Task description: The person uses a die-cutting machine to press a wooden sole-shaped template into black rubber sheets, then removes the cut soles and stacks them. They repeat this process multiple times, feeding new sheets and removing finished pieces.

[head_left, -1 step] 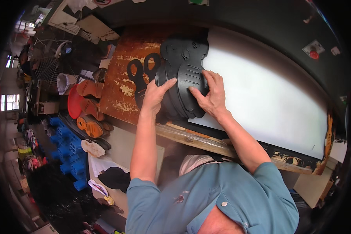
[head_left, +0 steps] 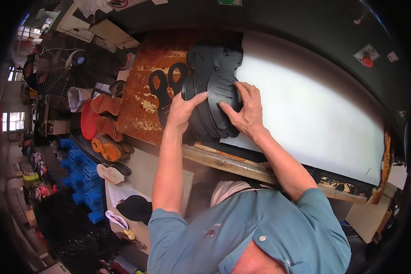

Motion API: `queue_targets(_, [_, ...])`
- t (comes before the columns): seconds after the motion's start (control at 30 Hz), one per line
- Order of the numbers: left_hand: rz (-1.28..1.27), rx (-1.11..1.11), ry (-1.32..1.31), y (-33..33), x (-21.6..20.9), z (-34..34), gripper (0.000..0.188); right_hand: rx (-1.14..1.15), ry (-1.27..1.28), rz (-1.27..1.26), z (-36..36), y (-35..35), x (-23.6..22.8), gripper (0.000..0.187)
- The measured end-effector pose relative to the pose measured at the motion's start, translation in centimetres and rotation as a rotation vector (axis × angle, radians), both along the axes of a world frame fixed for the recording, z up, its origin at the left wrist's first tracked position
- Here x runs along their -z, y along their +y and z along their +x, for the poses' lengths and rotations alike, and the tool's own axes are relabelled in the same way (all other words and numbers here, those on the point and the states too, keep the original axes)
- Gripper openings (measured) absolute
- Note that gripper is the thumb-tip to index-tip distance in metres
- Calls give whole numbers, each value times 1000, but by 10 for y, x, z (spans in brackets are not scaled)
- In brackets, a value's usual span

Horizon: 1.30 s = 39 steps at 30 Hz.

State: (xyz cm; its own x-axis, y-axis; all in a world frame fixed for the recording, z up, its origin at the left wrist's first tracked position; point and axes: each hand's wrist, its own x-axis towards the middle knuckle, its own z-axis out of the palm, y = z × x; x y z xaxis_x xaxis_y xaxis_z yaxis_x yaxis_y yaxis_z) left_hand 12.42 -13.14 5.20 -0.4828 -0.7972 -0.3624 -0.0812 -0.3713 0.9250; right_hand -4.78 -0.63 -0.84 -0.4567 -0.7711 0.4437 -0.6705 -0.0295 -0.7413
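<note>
My left hand rests against the left edge of a stack of black rubber shoe soles, thumb stretched across the top piece and fingers curled down the side of the pile. My right hand presses flat on the stack from the right, fingers spread over the ribbed top sole, with the thumb reaching toward my left thumb. Both hands are half open, cupping the stack between them rather than clenched around it. The stack lies where a rusty brown metal plate meets a wide white work surface, its upper end fanning out. Just left of the stack, black cut-out offcuts with oval holes lie on the rusty plate. A worn wooden edge runs below my wrists. Down to the left, orange soles lie piled near blue plastic crates, and a wire-guard fan stands farther off.
</note>
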Motion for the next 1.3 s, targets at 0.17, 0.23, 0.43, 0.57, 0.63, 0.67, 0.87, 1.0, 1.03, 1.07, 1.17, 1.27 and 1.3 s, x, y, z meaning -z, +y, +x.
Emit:
queue_targets(0.17, [-113, 56, 32, 20, -21, -20, 48, -45, -72, 26, -3, 1, -3, 79])
queue_targets(0.23, [-184, 63, 8, 35, -35, -29, 40, -95, -172, 18, -2, 5, -9, 84])
queue_targets(0.43, [-422, 203, 25, 80, -104, -38, 49, -167, -333, -210, 6, 54, -38, 95])
queue_targets(0.57, [-523, 397, -78, 89, -108, -43, 74, -160, -342, -194, -6, 95, -43, 95])
queue_targets(0.63, [-676, 448, -102, 91, -85, -55, 89, -160, -250, -43, -19, 113, -41, 96])
queue_targets(0.67, [-742, 468, -359, 95, -70, -62, 108, -108, -192, 103, -24, 122, -39, 90])
queue_targets(0.87, [-996, 236, -438, 126, -13, -85, 86, -177, -81, 148, -42, 136, -25, 77])
queue_targets(1.0, [-848, 282, -332, 107, -23, -79, 71, -335, -43, 157, -72, 148, -39, 71])
queue_targets(1.03, [-900, 316, -340, 102, -28, -73, 72, -345, -24, 173, -87, 155, -47, 71])
queue_targets(1.07, [-952, 350, -348, 99, -32, -66, 73, -302, 103, 61, -103, 162, -54, 71])
queue_targets(1.17, [-927, 490, -373, 92, -36, -51, 81, 20, 318, -74, -154, 177, -68, 96])
queue_targets(1.27, [-991, 517, -404, 91, -31, -49, 88, 66, 21, 179, -186, 146, -44, 122])
queue_targets(1.3, [-1043, 478, -408, 92, -29, -51, 91, -16, 47, 378, -191, 136, -33, 133])
